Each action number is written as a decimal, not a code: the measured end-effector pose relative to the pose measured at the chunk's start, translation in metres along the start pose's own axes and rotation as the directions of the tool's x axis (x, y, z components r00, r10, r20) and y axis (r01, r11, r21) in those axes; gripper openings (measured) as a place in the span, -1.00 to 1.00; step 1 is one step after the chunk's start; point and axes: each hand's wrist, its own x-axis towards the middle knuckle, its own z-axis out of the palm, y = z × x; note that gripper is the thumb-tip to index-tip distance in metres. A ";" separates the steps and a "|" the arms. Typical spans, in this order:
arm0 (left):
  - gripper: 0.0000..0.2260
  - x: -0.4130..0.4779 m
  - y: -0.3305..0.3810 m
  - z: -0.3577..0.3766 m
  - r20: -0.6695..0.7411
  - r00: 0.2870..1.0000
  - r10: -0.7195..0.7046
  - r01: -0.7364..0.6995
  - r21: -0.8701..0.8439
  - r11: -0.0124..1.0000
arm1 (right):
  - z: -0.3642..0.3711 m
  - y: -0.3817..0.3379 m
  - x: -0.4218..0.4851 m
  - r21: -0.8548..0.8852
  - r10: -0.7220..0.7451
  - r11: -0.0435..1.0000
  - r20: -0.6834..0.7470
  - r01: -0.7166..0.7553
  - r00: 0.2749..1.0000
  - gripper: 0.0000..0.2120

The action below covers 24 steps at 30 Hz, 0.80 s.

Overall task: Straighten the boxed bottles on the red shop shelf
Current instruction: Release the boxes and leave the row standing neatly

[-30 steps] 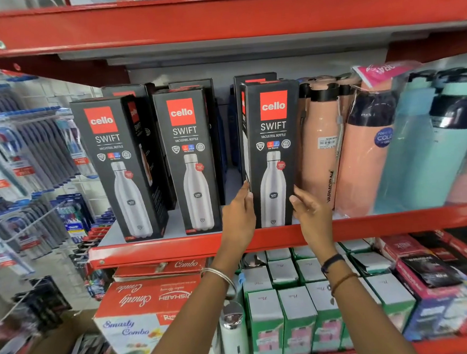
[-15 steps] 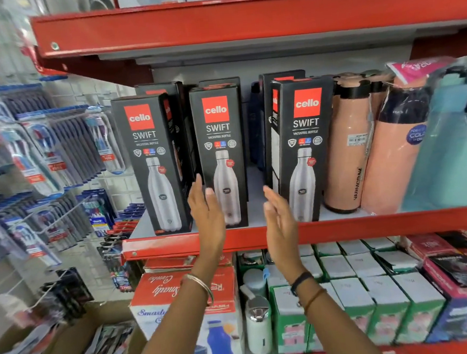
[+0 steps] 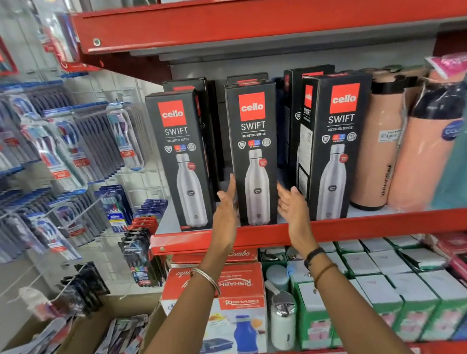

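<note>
Three black boxed bottles stand in a front row on the red shelf (image 3: 370, 226): a left box (image 3: 180, 158), a middle box (image 3: 254, 153) and a right box (image 3: 333, 146) turned slightly so its side panel shows. More black boxes stand behind them. My left hand (image 3: 226, 208) is flat and open at the middle box's left edge. My right hand (image 3: 292, 208) is open at that box's right edge. Both palms face the box; I cannot tell whether they touch it.
Peach bottles (image 3: 375, 149) and a teal bottle (image 3: 464, 147) stand right of the boxes. Toothbrush packs (image 3: 65, 151) hang on a wire rack at the left. Green boxes (image 3: 375, 291) and a red carton (image 3: 235, 288) fill the lower shelf. Another red shelf (image 3: 270, 14) runs overhead.
Both hands left the right box and moved left, ending on either side of the middle box. The camera view also shifted left.
</note>
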 end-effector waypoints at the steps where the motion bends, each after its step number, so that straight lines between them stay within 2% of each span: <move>1: -0.29 -0.003 0.001 0.000 0.010 1.000 -0.020 0.020 -0.033 0.999 | -0.001 -0.001 -0.003 0.004 -0.003 1.000 -0.005 0.003 1.000 -0.53; 5: -0.26 -0.011 0.006 0.000 0.051 0.998 -0.044 0.049 -0.092 0.995 | -0.004 -0.004 -0.015 0.005 -0.022 1.000 -0.018 0.022 1.000 -0.55; 8: -0.22 -0.013 0.004 -0.001 0.035 0.999 -0.024 0.025 -0.052 0.998 | 0.000 -0.009 -0.021 0.004 -0.036 0.999 -0.020 0.036 0.999 -0.55; 12: -0.33 -0.015 0.008 -0.003 0.054 0.998 -0.023 0.024 -0.004 1.000 | 0.006 -0.012 -0.027 -0.019 -0.040 0.999 -0.040 0.040 0.998 -0.54; 14: -0.44 -0.025 0.015 -0.003 -0.013 0.999 0.031 -0.033 -0.121 0.992 | 0.017 -0.009 -0.043 -0.062 -0.169 0.985 -0.161 0.161 0.972 -0.58; 16: -0.55 -0.036 0.021 -0.014 -0.251 0.960 0.120 -0.182 -0.240 0.954 | 0.032 -0.002 -0.065 -0.123 -0.402 0.916 -0.274 0.383 0.874 -0.59; 18: -0.59 -0.039 0.024 -0.037 -0.463 0.876 0.133 -0.306 -0.322 0.896 | 0.049 0.009 -0.082 -0.153 -0.543 0.840 -0.202 0.521 0.815 -0.56; 19: -0.60 -0.036 0.020 -0.051 -0.500 0.859 0.110 -0.310 -0.337 0.889 | 0.059 0.014 -0.086 -0.150 -0.553 0.831 -0.115 0.536 0.825 -0.54; 22: -0.55 -0.019 0.002 -0.089 -0.478 0.878 0.021 -0.165 -0.261 0.951 | 0.091 0.020 -0.080 -0.108 -0.408 0.899 0.145 0.424 0.902 -0.39; 24: -0.50 -0.008 -0.004 -0.106 -0.408 0.913 -0.005 -0.092 -0.217 0.972 | 0.113 0.020 -0.066 -0.131 -0.259 0.949 0.193 0.287 0.946 -0.40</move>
